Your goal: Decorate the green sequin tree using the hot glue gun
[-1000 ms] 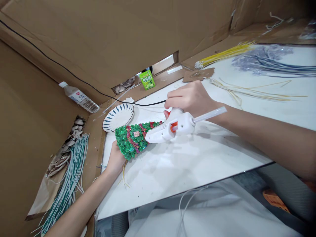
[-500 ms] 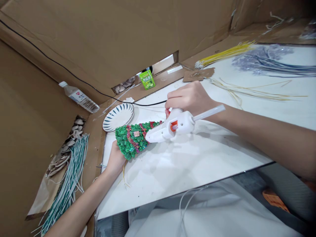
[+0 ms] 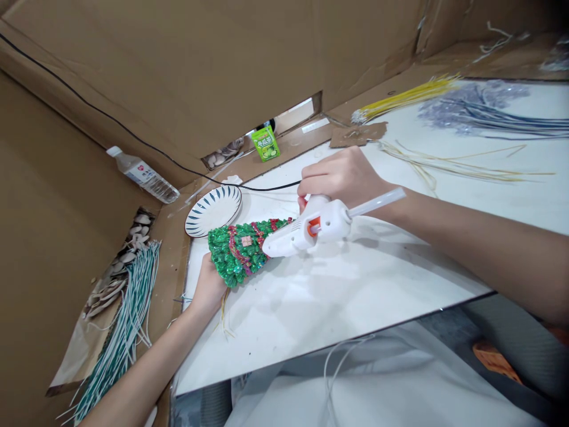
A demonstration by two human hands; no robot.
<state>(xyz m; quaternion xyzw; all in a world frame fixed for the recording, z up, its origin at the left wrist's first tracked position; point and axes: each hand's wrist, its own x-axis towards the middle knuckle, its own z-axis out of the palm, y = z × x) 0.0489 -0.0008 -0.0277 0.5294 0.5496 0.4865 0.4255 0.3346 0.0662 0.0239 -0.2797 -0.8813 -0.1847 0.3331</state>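
A small green glittery Christmas tree ornament (image 3: 226,258) with red garlands and a pinkish square piece lies on its side in the air over the white board. My left hand (image 3: 208,281) holds it from behind and below at the wide end; most of the fingers are hidden by the tree. My right hand (image 3: 340,175) is wrapped round the handle of a white hot glue gun (image 3: 326,220), with a clear glue stick (image 3: 376,203) sticking out of its back. The gun's nozzle end points at the tree's side, and I cannot tell whether the tip touches it.
A white plate with dark stripes (image 3: 200,226) sits behind the tree. A black cord (image 3: 267,189) runs to the gun. Plastic bottle (image 3: 149,179) and green packet (image 3: 265,144) stand by the cardboard wall. Bundles of teal (image 3: 128,314), yellow (image 3: 404,98) and dark blue stems (image 3: 511,118) lie around.
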